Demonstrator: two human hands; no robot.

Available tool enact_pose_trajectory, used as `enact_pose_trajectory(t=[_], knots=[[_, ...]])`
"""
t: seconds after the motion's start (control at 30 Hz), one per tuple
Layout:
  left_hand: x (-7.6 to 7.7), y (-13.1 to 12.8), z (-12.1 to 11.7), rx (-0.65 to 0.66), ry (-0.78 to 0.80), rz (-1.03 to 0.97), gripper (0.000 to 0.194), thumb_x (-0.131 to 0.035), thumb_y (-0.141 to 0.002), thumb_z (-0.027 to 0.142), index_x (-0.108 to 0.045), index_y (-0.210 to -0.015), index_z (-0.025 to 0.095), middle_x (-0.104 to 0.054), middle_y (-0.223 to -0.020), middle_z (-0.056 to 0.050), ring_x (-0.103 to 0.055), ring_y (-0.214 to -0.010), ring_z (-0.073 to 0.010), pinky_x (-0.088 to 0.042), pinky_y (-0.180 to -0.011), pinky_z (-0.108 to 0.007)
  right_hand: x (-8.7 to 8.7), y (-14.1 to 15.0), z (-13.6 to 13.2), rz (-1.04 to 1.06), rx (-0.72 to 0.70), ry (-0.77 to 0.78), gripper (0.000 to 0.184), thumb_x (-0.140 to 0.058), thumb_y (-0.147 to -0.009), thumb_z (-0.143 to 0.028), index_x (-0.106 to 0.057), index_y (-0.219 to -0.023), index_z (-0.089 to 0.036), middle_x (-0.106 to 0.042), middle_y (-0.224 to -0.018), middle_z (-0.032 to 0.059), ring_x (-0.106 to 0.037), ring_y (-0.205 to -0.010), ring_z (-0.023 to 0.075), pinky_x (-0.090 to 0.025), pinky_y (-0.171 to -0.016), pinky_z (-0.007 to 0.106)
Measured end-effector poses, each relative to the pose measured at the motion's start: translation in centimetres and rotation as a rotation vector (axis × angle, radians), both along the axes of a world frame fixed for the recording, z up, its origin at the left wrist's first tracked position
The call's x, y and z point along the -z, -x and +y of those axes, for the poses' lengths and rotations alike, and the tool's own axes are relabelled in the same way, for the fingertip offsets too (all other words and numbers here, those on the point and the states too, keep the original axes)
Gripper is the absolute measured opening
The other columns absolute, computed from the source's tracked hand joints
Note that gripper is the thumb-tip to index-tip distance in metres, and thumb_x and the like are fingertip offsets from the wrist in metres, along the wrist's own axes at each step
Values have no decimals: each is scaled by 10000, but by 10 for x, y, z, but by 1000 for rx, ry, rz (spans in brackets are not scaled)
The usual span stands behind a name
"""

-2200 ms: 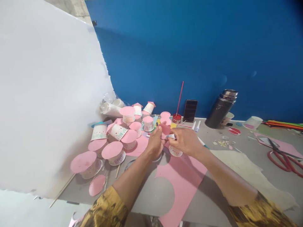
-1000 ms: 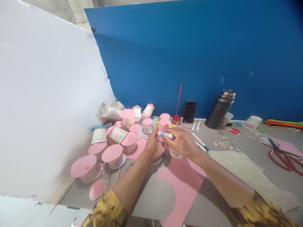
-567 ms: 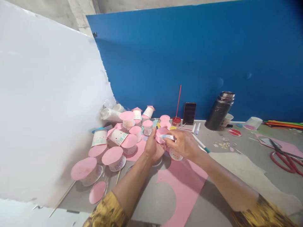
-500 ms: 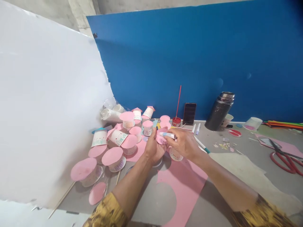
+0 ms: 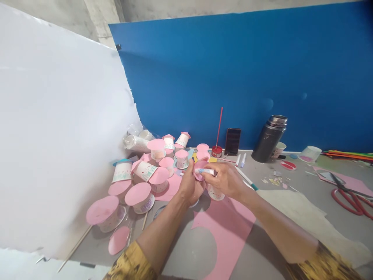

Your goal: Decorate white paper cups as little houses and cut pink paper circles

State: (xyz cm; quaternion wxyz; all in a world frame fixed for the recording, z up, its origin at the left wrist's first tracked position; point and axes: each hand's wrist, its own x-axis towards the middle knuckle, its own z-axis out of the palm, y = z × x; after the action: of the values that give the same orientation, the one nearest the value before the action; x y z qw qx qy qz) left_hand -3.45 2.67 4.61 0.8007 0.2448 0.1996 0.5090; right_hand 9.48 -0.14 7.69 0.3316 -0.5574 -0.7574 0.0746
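Closest to the person, a pink sheet [image 5: 233, 229] lies below the right hand, round parts already cut away. The left hand [image 5: 190, 186], half curled, holds a pink paper [image 5: 199, 165]; the right hand [image 5: 225, 178] pinches a white pen [image 5: 207, 171] against it. Left of them, many cups [image 5: 146, 170] already carry pink tops [image 5: 138, 193].

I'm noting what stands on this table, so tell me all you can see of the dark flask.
The flask is a dark grey cylinder, seemingly metal, scuffed near the shoulder, with a silvery neck and no lid on. It stands on the table before the blue board, slanting in the picture. A cup shows partly behind it; contact is unclear. Neither the left hand nor the right hand touches it.
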Motion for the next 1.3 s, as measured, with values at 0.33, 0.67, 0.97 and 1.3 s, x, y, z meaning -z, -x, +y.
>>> enact_pose_trajectory(t=[0.33, 0.67, 0.97, 1.3], knots=[[4, 4, 7, -21, 16, -60, 647, -348, -1016, 629, -684, -1185, 103, -740, -1043, -157, -723, -970, -239, -574, -903, -363, -1, -1, 0, 117, 63, 18, 218, -605, -917, -370, -781, -889, -245, -750, -833, 24, -611, -718, 181, -372, -651, 277], [2, 3, 5, -72, 44, -10, 635, -379, -1008, 631, -691, -1178, 105, -735, -928, -130, -723, -887, -219, -593, -843, -329, 2, -4, 1, -28, -29, 31, 203, -593, -916, -328, -751, -811, -256, -682, -691, -11, -543, -633, 153, -299, -589, 266], [1, 8, 6, -100, 31, -2, 538, -449, -984, 628, -661, -1187, 176, -717, -1161, -145, -703, -1058, -279, -573, -947, -472, 0, -19, 11, 110, 104, -84, 253, -606, -916, -421, -773, -924, -232, -751, -797, 38, -615, -663, 189, -374, -614, 288], [26, 18, 26, -352, -382, 875, 487, -546, -904, 629, -657, -1142, 219, -687, -1141, -141, -669, -1046, -314, -532, -912, -474, -34, -52, 12, 425, 198, -19, 341, -704, -764, -457, -753, -945, -171, -683, -684, 14, -538, -565, 147, -388, -525, 265]])
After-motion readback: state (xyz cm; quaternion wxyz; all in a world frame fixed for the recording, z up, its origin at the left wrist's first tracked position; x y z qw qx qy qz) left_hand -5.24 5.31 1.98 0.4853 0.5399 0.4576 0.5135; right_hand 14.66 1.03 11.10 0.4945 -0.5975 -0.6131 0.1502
